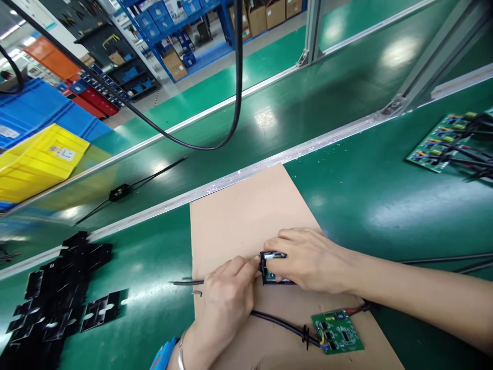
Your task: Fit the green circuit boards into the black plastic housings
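Black open housing [264, 270] between both hands on the cardboard sheet [239, 221], closer to its right edge than its left.
It lies right of the left hand [231, 290], curled, fingertips at its left end, grip hidden; the right hand [308, 259], nearer, arches over it, fingers bent and holding it; long axis partly covered.

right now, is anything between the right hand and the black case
Nothing visible: the right hand rests on the black case, with the left hand at its edge. The wired green board lies apart, nearer the person.
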Demonstrator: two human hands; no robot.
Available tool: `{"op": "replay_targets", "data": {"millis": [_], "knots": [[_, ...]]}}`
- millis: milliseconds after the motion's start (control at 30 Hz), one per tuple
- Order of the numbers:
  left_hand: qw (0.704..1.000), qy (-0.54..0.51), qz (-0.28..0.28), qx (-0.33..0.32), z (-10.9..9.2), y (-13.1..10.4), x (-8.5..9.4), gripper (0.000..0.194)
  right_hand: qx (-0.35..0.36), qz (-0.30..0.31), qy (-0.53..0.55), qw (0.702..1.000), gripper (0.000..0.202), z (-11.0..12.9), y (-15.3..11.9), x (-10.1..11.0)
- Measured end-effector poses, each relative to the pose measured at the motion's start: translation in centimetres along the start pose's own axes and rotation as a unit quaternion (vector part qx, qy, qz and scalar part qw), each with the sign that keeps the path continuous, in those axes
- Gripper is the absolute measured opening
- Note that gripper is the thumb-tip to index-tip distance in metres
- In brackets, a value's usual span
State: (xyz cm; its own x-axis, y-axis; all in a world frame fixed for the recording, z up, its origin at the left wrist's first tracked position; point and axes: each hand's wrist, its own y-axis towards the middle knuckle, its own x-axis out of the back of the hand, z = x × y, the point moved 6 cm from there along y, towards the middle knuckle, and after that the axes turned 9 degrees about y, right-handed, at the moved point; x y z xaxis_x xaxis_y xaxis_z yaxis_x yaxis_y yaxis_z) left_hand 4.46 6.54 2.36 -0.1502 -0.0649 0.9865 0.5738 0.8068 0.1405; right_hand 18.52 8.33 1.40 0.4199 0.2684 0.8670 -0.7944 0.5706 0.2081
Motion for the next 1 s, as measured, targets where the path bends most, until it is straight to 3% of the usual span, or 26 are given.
{"op": "replay_targets", "data": {"millis": [133, 267, 367, 467, 600, 867, 1000], "knots": [[0.989, 0.133, -0.001, -0.061, -2.0, -0.4, -0.1, 0.029, 0.010, 0.029, -0.023, 0.999, 0.014, 0.7, 0.2, 0.2], [0.972, 0.210, 0.066, -0.079, -2.9, -0.2, -0.8, 0.027, -0.020, 0.062, -0.036, 0.997, 0.013, 1.3, 1.0, 0.4], [0.981, 0.156, 0.090, -0.068, -2.2, 0.1, -1.1, 0.024, -0.057, 0.067, -0.029, 0.996, 0.014, 1.2, 1.3, 0.5], [0.996, 0.057, 0.062, -0.030, -0.6, 0.3, -0.8, 0.022, -0.070, 0.070, 0.007, 0.995, 0.013, 1.1, 0.8, 0.7], [0.998, -0.047, 0.031, 0.011, 0.9, -0.2, -0.7, 0.019, -0.073, 0.008, 0.046, 0.996, 0.018, 1.3, -0.4, 1.9], [0.996, -0.090, 0.001, -0.016, 1.0, -0.7, -1.3, 0.017, -0.099, -0.005, 0.046, 0.994, 0.018, 1.8, 0.0, 1.3], [0.997, -0.068, -0.004, -0.026, 0.7, -0.8, -1.1, 0.021, -0.091, -0.024, -0.018, 0.995, 0.021, 2.8, 0.4, 0.3]]}}
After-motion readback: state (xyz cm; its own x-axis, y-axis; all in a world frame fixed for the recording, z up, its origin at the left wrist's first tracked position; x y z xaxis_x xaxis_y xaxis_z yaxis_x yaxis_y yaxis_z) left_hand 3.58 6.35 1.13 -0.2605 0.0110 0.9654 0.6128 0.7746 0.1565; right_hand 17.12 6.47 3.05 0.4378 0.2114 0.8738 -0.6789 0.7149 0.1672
